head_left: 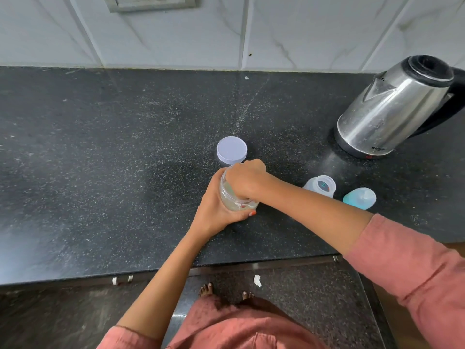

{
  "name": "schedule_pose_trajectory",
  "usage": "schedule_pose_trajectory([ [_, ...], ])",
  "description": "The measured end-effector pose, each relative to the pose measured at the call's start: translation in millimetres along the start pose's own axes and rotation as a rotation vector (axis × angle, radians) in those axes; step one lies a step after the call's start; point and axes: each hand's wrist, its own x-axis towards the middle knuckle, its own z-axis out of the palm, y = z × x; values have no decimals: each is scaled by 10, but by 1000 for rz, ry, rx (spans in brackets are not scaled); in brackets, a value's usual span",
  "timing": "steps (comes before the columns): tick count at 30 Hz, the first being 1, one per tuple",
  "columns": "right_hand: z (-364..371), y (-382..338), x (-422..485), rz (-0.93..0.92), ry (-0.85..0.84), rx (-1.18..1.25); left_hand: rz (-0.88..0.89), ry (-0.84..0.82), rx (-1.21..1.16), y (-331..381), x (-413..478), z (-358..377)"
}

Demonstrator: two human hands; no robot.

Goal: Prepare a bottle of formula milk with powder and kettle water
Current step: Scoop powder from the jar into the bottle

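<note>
Frame centre, left hand (214, 212) gripped clear jar (227, 196) on worktop (100, 147); right hand (245, 180) curled into its mouth, grasp hidden, cannot tell; lilac lid (232, 150) just behind; kettle (392, 109) upper right

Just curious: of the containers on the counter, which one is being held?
The clear jar, gripped by the left hand while the right hand reaches into it; the small bottle and kettle stand untouched.

Salmon-pink sleeves (415, 260) and matching garment (239, 328), bare feet (206, 289), red-polished thumbnail on the left hand (214, 210).
</note>
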Motion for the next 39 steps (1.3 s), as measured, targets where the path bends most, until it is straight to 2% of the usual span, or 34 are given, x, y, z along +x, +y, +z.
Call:
schedule_pose_trajectory([
  [10, -56, 174, -243, -16, 225, 60, -30, 9, 18, -46, 0, 4],
  [19, -75, 407, -440, -22, 413, 252, 7, 14, 22, -10, -2, 12],
  [25, -60, 460, -483, -42, 384, 370, 0, 11, 41, -11, 0, 13],
  [31, -15, 407, -399, -100, 278, 485, -21, 21, 43, -14, -5, 15],
  [34, 26, 345, -349, -97, 248, 456, -13, 18, 31, -19, -4, 19],
  [39, 68, 269, -397, -118, 310, 368, -20, 17, 1, -19, -10, 20],
])
